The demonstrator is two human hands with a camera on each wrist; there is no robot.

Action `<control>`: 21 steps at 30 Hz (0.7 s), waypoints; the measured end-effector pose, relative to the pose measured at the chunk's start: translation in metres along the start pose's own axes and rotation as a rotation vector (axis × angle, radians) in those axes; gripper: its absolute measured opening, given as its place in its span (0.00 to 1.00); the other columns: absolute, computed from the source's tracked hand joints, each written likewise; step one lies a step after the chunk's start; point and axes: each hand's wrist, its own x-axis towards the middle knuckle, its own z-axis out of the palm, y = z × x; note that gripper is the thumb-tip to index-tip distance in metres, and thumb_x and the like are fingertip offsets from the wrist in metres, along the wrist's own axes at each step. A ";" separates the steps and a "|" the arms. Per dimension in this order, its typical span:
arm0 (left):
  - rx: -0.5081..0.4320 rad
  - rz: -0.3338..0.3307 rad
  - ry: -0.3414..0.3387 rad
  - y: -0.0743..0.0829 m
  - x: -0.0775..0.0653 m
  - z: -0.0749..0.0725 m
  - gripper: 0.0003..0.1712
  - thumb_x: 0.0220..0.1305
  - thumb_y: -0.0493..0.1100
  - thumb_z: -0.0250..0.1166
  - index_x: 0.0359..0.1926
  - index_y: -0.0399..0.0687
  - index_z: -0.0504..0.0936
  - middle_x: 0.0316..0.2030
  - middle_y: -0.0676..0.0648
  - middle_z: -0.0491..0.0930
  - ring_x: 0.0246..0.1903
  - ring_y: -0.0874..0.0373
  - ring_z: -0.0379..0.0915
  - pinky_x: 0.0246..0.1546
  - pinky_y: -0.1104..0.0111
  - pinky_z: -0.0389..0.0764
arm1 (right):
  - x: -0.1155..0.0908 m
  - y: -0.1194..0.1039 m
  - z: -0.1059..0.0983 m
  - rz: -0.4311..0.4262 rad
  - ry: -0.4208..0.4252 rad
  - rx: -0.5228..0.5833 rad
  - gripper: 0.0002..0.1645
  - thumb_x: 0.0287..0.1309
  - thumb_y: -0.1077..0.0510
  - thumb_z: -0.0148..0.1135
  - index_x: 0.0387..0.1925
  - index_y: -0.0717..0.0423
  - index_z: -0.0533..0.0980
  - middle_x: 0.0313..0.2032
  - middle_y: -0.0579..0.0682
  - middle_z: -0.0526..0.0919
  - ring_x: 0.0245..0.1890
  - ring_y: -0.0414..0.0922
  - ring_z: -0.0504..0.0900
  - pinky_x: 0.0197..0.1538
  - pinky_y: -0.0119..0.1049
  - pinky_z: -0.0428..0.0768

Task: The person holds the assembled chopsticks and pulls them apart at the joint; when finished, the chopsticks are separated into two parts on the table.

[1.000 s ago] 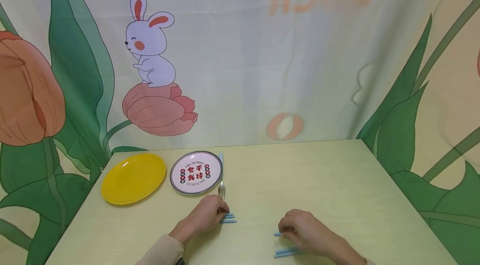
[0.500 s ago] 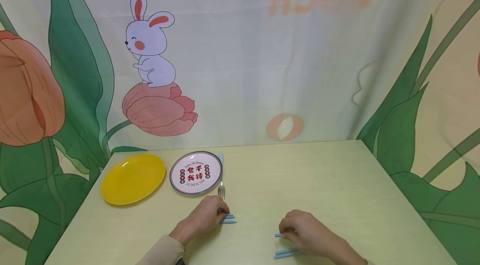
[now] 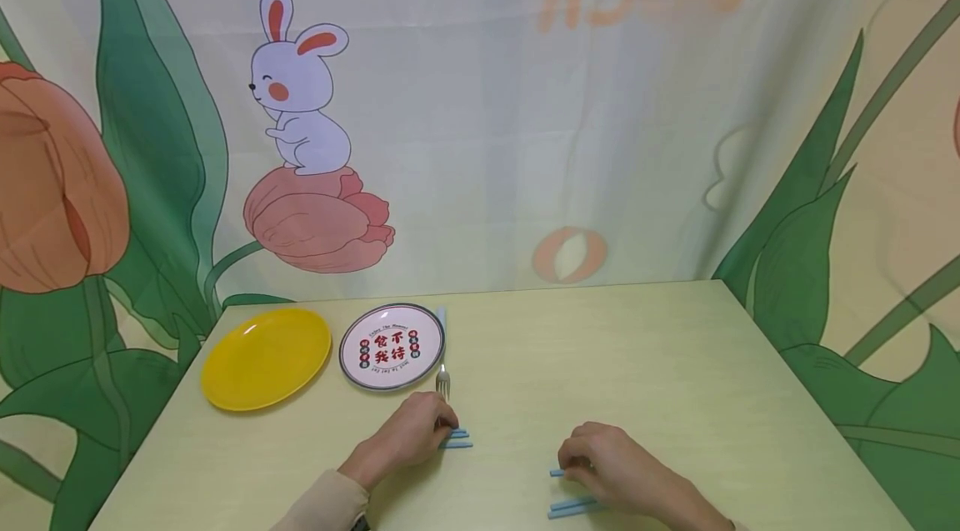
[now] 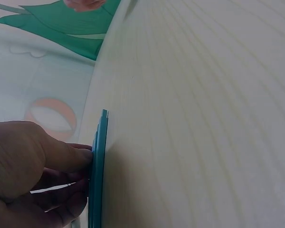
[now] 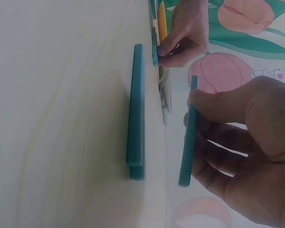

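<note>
In the head view, my left hand [image 3: 412, 431] is at several slim blue sticks [image 3: 456, 445] on the table, front of the plates. Seen from the left wrist, the thumb and fingers pinch a blue stick [image 4: 99, 175] low at the tabletop; the hand hides part of the bundle. To the right, my right hand [image 3: 611, 463] holds a short blue stick [image 5: 188, 142] between thumb and curled fingers, raised off the table. Below that hand two more blue sticks [image 5: 136, 109] lie side by side on the table, their right ends hidden by it in the head view.
A yellow plate [image 3: 266, 360] sits at the table's back left. Beside it is a white plate [image 3: 392, 373] with red characters. A fork [image 3: 443, 382] lies by its right rim, just beyond my left hand, with a pale blue strip [image 3: 442, 316] behind. A printed curtain [image 3: 480, 139] hangs along the back.
</note>
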 end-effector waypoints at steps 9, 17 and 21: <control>0.006 0.006 0.004 0.001 -0.001 -0.001 0.04 0.54 0.31 0.69 0.31 0.41 0.88 0.27 0.52 0.81 0.27 0.68 0.72 0.29 0.76 0.75 | -0.001 0.001 0.001 0.004 -0.019 0.011 0.06 0.54 0.62 0.69 0.29 0.47 0.81 0.28 0.33 0.77 0.30 0.26 0.69 0.32 0.22 0.74; 0.020 -0.011 0.016 -0.001 -0.002 -0.001 0.03 0.55 0.34 0.69 0.32 0.43 0.88 0.27 0.53 0.80 0.28 0.68 0.70 0.30 0.76 0.75 | 0.000 0.000 0.001 -0.018 -0.008 0.015 0.05 0.53 0.63 0.69 0.29 0.48 0.81 0.29 0.34 0.78 0.30 0.26 0.70 0.32 0.21 0.74; 0.011 -0.042 0.019 -0.002 -0.004 -0.004 0.03 0.56 0.35 0.69 0.32 0.43 0.88 0.27 0.55 0.78 0.28 0.68 0.69 0.31 0.75 0.74 | 0.000 -0.001 0.001 -0.005 -0.023 0.021 0.05 0.54 0.62 0.69 0.29 0.49 0.82 0.29 0.34 0.78 0.30 0.26 0.70 0.32 0.22 0.74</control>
